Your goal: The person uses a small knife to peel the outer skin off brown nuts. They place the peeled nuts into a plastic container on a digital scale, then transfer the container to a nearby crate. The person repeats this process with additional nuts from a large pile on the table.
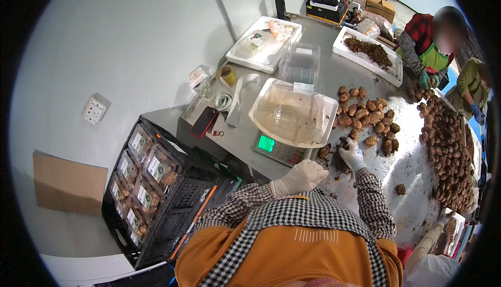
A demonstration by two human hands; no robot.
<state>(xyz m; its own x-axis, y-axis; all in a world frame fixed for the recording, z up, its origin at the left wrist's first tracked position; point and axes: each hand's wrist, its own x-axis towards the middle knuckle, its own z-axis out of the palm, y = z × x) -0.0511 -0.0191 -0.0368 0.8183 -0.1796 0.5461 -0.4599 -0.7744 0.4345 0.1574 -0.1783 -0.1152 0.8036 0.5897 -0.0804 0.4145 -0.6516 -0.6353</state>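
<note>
My left hand (302,178), in a whitish glove, is closed in front of my apron, below the scale (282,151); whatever its fingers may hold is hidden. To its right, my right hand (353,156) is low over the table, its glove soiled dark at the fingertips. Its fingers look apart, beside a brown tuber (323,151) and crumbs of dark soil. Beyond it lies a loose group of brown, rough-skinned tubers (361,113). A white tub (329,113) rests on the scale, with a clear plastic container (292,110) in it.
A large heap of tubers (450,154) covers the table's right side, where co-workers (436,52) stand. White foam trays (249,57) and clear boxes (301,62) are farther back. Left are tape (226,74), a phone (204,121) and a black crate (177,182) of labelled packs (145,192).
</note>
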